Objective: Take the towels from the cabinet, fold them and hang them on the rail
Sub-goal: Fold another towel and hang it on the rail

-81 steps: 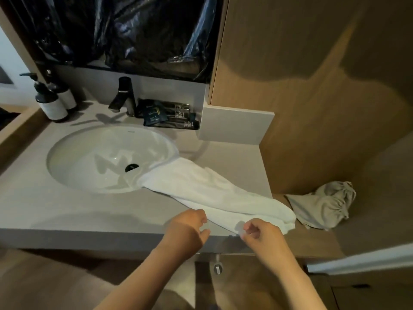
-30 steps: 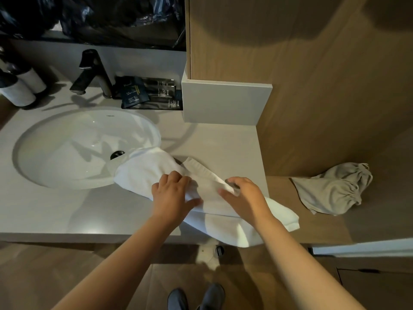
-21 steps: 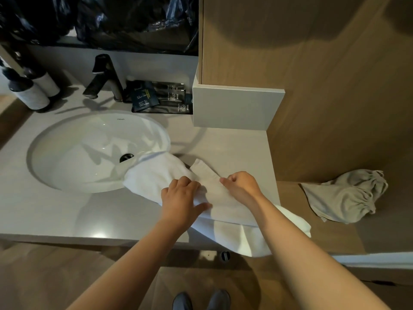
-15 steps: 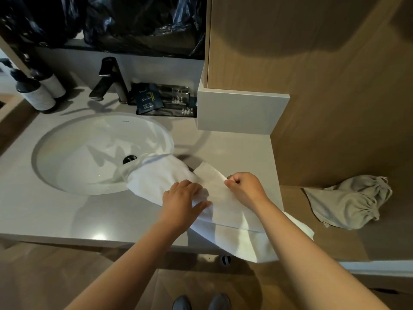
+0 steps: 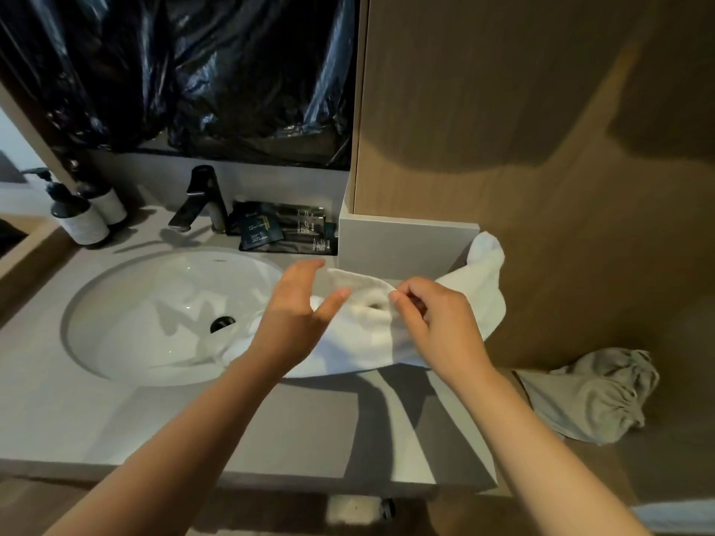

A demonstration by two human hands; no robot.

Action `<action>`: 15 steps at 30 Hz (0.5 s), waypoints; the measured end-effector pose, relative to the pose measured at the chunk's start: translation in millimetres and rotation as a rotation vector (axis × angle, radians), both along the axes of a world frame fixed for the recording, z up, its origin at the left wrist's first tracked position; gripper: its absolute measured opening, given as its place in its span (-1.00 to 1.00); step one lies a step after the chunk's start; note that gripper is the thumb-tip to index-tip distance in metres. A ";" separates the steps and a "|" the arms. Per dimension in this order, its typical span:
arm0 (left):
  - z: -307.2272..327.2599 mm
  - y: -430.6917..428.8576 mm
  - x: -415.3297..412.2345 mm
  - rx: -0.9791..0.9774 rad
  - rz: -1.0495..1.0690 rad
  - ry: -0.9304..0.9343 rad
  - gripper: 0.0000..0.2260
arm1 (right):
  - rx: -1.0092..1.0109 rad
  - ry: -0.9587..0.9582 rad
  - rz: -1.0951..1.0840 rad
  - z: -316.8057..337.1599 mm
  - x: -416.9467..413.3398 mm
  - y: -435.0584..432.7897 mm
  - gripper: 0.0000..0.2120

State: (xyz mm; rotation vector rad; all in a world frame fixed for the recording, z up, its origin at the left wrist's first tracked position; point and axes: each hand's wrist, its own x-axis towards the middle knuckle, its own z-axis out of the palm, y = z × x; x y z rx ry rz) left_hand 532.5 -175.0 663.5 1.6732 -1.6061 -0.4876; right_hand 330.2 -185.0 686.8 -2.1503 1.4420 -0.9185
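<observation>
A person's right hand (image 5: 437,323) pinches the upper edge of a white towel (image 5: 367,342) between thumb and fingertips, with the other fingers loosely curled. The left hand (image 5: 298,307) is spread just beside it, fingers straight and thumb out, at the towel's left end. Whether it touches the cloth cannot be told.

The towel hangs from the pinch in a loose, bunched fold above the grey surface (image 5: 116,427) and casts a shadow there. Its left part droops toward the rim of the white sink (image 5: 154,315), and its right end lies against the wooden wall panel (image 5: 541,187), beside a grey block (image 5: 406,245) at the panel's foot. The sink has a dark drain (image 5: 222,323).

Behind the sink stands a dark faucet (image 5: 201,199). Dark sachets (image 5: 278,232) lie between it and the block. Two pump bottles (image 5: 79,220) stand at the far left corner of the surface. Black plastic sheeting (image 5: 212,71) covers the wall above. A crumpled beige cloth bag (image 5: 592,396) lies on a lower wooden ledge to the right, well apart from the towel.
</observation>
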 end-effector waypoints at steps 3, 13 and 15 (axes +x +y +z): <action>10.5 -12.3 3.4 0.182 -0.050 0.100 -0.51 | -0.021 -0.046 0.007 9.1 -5.9 9.3 -0.80; 28.9 -1.9 -17.1 0.076 -0.211 0.029 -0.76 | 0.163 -0.126 -0.119 22.9 -37.5 17.8 -0.80; 44.5 -1.3 -26.4 0.021 -0.231 -0.040 -0.69 | 0.182 -0.121 -0.099 29.5 -40.5 19.7 -0.92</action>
